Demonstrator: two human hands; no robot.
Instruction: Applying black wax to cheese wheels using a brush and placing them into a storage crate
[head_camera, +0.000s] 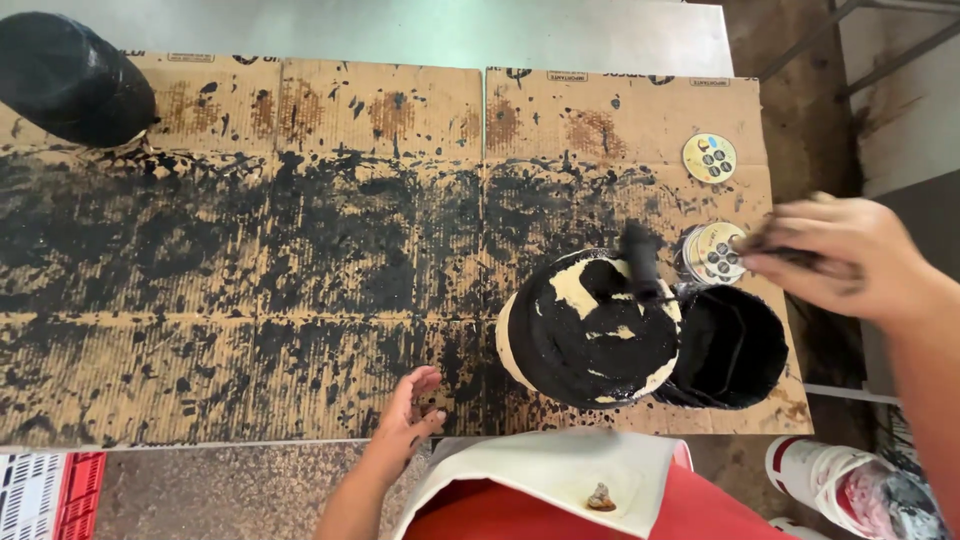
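Nearest the camera, at the bottom edge of the view, a red and white cloth covered the person's front, with a small brownish lump lying on its white part. Just left of it, the left hand rested at the near edge of the cardboard sheet, fingers loosely spread and gripping nothing, its fingertips touching the paint-stained board. At the near left corner lay a red and white slotted crate, and at the near right stood a white container with a red band, off the table. A little farther in, right of the left hand, a round cream-coloured piece sat on the cardboard, its top mostly coated in black with bare cream patches showing through. Touching it on the right was a black paint pot, its inside dark. Above these, the right hand was blurred, its fingers closed around the handle of a brush whose black head hung over the far edge of the round piece. Just beside that hand, a small round tin lid with dark dots lay on the board, and a second such lid lay farther off, well apart from the pot. Across the cardboard ran broad black smears and spatter. At the far left corner stood a black rounded object, and beyond the cardboard a grey metal tabletop stretched away.
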